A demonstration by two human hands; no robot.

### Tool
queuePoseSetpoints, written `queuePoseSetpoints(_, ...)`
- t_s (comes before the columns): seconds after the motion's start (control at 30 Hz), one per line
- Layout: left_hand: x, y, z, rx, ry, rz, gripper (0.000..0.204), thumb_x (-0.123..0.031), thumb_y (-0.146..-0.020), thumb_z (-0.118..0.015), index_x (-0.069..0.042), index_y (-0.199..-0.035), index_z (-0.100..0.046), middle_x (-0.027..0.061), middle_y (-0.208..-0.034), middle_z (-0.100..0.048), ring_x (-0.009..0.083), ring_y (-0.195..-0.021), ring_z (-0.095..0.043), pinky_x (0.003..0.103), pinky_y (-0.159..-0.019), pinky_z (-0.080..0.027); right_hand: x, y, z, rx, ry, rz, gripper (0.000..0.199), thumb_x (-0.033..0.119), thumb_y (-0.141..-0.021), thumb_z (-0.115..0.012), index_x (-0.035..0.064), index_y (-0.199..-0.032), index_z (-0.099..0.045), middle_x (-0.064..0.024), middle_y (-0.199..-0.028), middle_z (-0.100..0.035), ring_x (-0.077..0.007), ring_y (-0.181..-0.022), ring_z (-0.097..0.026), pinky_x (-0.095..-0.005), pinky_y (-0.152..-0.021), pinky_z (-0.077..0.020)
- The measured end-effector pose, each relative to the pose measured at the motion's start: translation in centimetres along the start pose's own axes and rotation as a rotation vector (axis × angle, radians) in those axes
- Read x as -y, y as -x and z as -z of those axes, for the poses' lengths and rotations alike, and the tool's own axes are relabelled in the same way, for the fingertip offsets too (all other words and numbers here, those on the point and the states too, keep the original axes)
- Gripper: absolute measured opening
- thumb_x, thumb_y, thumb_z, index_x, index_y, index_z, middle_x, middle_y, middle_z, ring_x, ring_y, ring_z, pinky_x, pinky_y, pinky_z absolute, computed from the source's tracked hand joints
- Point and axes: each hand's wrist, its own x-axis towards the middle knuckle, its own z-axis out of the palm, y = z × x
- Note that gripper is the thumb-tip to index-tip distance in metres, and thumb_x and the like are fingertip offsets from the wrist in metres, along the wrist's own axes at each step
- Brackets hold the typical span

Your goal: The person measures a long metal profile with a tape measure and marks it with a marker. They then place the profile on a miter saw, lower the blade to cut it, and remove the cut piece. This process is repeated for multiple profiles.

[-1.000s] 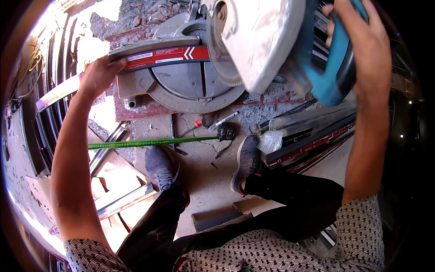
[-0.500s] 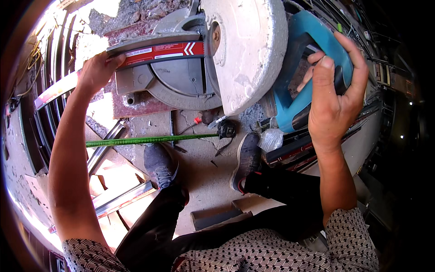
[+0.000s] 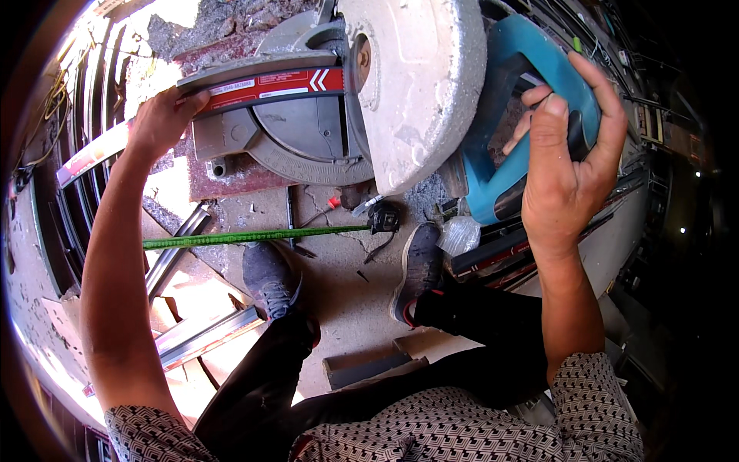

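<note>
A miter saw stands in front of me, with a dusty pale blade guard [image 3: 427,92] and a teal handle [image 3: 560,71]. My right hand [image 3: 566,173] is closed around that handle, its fingertips showing through the opening. A long metal profile with red printed film [image 3: 289,86] lies across the saw's grey base [image 3: 296,127], along the fence. My left hand [image 3: 162,123] grips the profile, thumb on the near side, left of the base. The profile's right end meets the guard, which hides the blade's cutting edge.
On the floor between saw and shoes lies a tape measure [image 3: 383,217] with its green blade [image 3: 262,236] pulled out leftward. More metal profiles [image 3: 208,339] are at the left. Beside my right shoe [image 3: 419,266] are a clear plastic bag [image 3: 460,235] and dark profiles.
</note>
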Motion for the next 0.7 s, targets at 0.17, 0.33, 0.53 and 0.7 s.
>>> queuePoseSetpoints(0.17,0.1,0.7,-0.2,-0.089,-0.040,-0.003,0.066,-0.065,-0.097,-0.059,-0.004,-0.115,-0.075,0.0176,-0.089,-0.075,0.0331,-0.090,-0.074,0.044,-0.084,-0.054,0.6,-0.3,0.6,0.084,0.071,-0.068,0.041,0.015,-0.107,-0.058,0.0054,-0.147,-0.048,-0.0074,-0.101,-0.069,-0.0079,-0.076,-0.063,-0.0244,-0.068,-0.0576)
queuePoseSetpoints(0.33,-0.8,0.3,0.9,0.058,-0.040,0.073,0.065,-0.064,-0.097,-0.061,-0.004,-0.118,-0.075,0.0197,-0.097,-0.076,0.0343,-0.097,-0.074,0.044,-0.088,-0.054,1.5,-2.5,0.9,0.100,0.089,-0.125,0.043,0.015,-0.106,-0.060,0.0043,-0.146,-0.050,-0.0060,-0.094,-0.069,-0.0080,-0.073,-0.063,-0.0243,-0.064,-0.0572)
queuePoseSetpoints(0.53,-1.2,1.0,0.4,-0.052,-0.004,0.023,0.068,-0.064,-0.097,-0.060,0.002,-0.108,-0.074,0.0246,-0.092,-0.073,0.0381,-0.092,-0.073,0.047,-0.085,-0.053,1.5,-2.0,0.6,0.060,0.118,-0.092,0.041,0.014,-0.105,-0.061,0.0033,-0.144,-0.052,-0.0058,-0.091,-0.068,-0.0083,-0.072,-0.063,-0.0243,-0.063,-0.0568)
queuePoseSetpoints(0.7,-1.2,0.6,0.9,0.017,-0.046,0.073,0.066,-0.063,-0.097,-0.062,-0.003,-0.120,-0.074,0.0215,-0.101,-0.076,0.0361,-0.100,-0.073,0.045,-0.090,-0.054,0.0,-0.9,0.7,0.064,0.100,0.029,0.039,0.012,-0.106,-0.059,0.0036,-0.143,-0.052,-0.0066,-0.094,-0.067,-0.0086,-0.074,-0.062,-0.0239,-0.064,-0.0558)
